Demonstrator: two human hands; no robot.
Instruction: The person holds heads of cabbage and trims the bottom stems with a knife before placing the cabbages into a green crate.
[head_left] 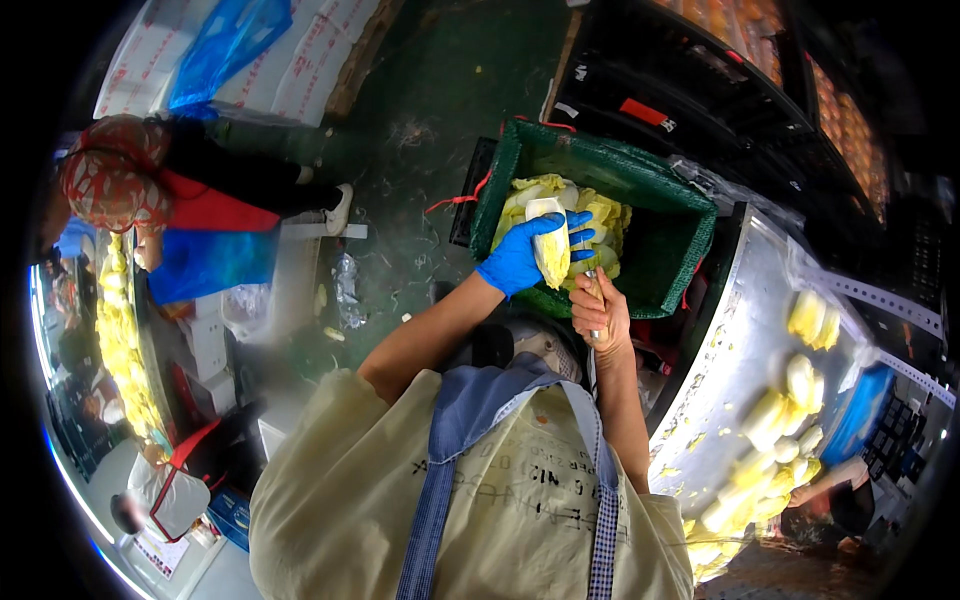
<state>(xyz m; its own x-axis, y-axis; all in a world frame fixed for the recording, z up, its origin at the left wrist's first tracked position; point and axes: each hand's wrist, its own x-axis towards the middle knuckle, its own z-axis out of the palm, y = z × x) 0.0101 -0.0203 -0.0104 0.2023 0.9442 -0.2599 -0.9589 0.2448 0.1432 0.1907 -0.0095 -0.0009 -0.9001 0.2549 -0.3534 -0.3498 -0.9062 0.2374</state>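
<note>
The cabbage piece (552, 250) sat gripped in the person's left hand (522, 256), which wore a blue glove with fingers wrapped round the pale leaves. Just below it, the bare right hand (600, 318) was closed on a knife handle (596, 290), the blade hidden behind the cabbage piece. Both hands were held over a green crate (660, 215), directly beneath them, holding a heap of yellow-green cabbage leaves (600, 215). To the right of the right hand ran a metal trough (725, 360) carrying trimmed cabbage pieces (775, 415) along its length. Well to the left of the gloved hand, another person in a red patterned head covering (110, 170) stood beside a long bench of cabbage (120, 340). The floor (440, 90) beyond the hands was dark green, wet and littered with scraps.
</note>
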